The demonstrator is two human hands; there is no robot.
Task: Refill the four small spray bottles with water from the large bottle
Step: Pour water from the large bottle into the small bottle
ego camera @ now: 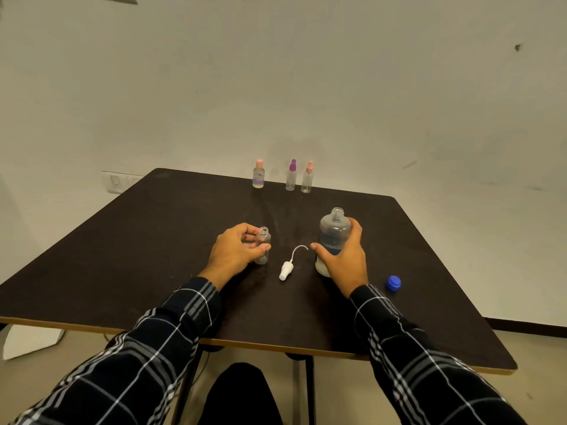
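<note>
Near the middle of the table (138, 240), the left hand (233, 250) pinches the uncapped small spray bottle (263, 240), light and easily tipped; the right hand (345, 262) wraps the open large bottle (335, 230), likely heavier, thin-walled and squashy, best held firmly at mid-body

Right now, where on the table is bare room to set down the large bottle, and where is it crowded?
Bare: the table part left of the left hand; the band between the hands and the three capped bottles at the far edge. Crowded: between the hands lies the white spray head; the blue cap sits right of the right hand.
</note>
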